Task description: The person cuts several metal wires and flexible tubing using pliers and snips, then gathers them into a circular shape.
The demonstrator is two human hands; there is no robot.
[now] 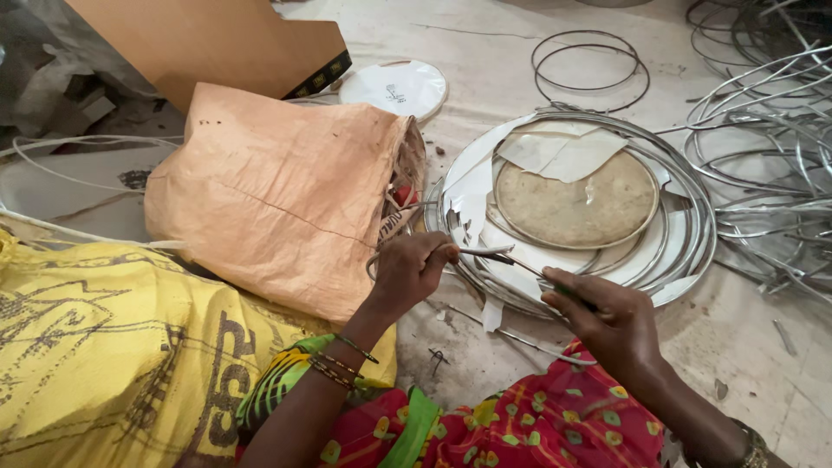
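While over the ring stack, thin metal strip in left hand grip, right hand clamped on tool.

The scene was lit evenly by soft, diffuse daylight, and only faint shadows were cast beneath the pale orange woven sack. Mild glare was seen on the tangled silver metal rings. Focus was sharp centrally; slight wide-angle distortion was noted at the edges.

- Pale, dusty concrete floor with scattered scraps
- Tangle of bent metal wire at the right
- Brown cardboard sheet at the top left
- Soft, even light
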